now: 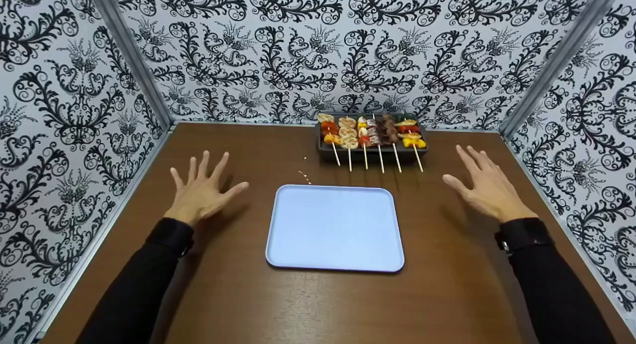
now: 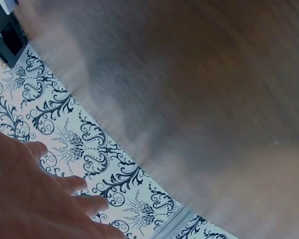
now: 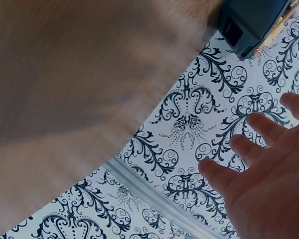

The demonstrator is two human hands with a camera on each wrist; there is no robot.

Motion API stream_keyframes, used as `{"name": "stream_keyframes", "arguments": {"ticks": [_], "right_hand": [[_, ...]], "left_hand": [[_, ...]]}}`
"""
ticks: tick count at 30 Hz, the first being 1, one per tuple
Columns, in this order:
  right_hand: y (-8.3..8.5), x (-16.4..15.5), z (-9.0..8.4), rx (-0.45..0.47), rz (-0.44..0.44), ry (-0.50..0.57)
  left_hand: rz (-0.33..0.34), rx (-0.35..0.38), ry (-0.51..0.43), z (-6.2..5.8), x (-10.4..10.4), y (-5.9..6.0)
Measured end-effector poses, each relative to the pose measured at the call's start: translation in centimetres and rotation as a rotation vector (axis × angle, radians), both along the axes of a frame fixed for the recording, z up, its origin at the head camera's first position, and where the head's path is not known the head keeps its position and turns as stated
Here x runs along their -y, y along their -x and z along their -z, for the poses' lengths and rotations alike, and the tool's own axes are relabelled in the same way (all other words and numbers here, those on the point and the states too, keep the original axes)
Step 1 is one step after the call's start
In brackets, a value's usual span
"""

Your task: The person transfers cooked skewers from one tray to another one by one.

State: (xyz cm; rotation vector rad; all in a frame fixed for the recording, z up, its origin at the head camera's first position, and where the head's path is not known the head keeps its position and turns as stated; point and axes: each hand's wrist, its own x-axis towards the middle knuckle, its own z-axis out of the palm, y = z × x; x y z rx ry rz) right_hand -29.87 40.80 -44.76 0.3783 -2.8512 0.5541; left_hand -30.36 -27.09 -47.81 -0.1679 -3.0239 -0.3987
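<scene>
1. Hands: left hand (image 1: 203, 192) and right hand (image 1: 484, 185) hover spread, holding nothing, either side of the blue tray (image 1: 335, 228).
2. Skewers (image 1: 370, 135) lie on the dark grill tray (image 1: 323, 147) at the bench (image 1: 248, 304) back.
3. Risk: projecting sticks could snag a reaching sleeve, scattering food.

Both arms wear long, close-fitting black sleeves that end at the wrists. A black band circles the right wrist at about 4 o'clock in the head view, with a small metal fitting on its inner edge. The left hand (image 1: 201, 192) and right hand (image 1: 484, 187) are bare, without gloves or rings.
</scene>
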Motion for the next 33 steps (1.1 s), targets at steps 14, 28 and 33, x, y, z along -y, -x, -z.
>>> {"name": "stream_keyframes", "arguments": {"ticks": [14,28,33], "right_hand": [[-0.3,0.9,-0.3,0.014,0.014,0.047],[-0.5,1.7,-0.9,0.000,0.015,0.094],[-0.5,1.9,-0.9,-0.014,0.006,0.127]], "left_hand": [[0.005,-0.050,-0.062,-0.6,-0.7,0.0],[0.025,-0.112,-0.126,-1.0,-2.0,0.6],[0.028,-0.125,-0.156,-1.2,-2.8,0.8]]}}
